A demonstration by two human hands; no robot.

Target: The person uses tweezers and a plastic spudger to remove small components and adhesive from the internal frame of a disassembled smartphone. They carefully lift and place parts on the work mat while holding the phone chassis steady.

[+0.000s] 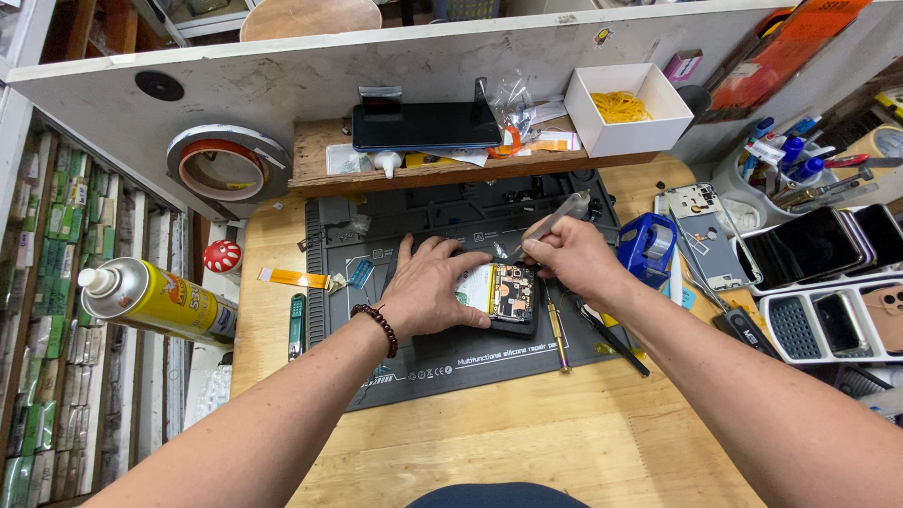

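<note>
Both forearms are reaching in from the near edge of the wooden bench toward the grey repair mat (451, 362). On it an opened phone (503, 293) is lying with its long axis running left to right, circuit board facing up. The left hand (428, 287) is lying flat on the phone's left half, fingers spread and pressing it down, gripping nothing. The right hand (569, 256) is sitting just right of the phone, fingers pinched shut around metal tweezers (557, 218) whose tips are angling down toward the board's upper right edge; this hand is nearer the exposed parts. A yellow spray can (155, 301) is lying far left. 1 white box (625, 108) of yellow bands is sitting on the wooden shelf, beside a dark phone (425, 125). A blue tape dispenser (647, 246) is standing right of the mat.
</note>
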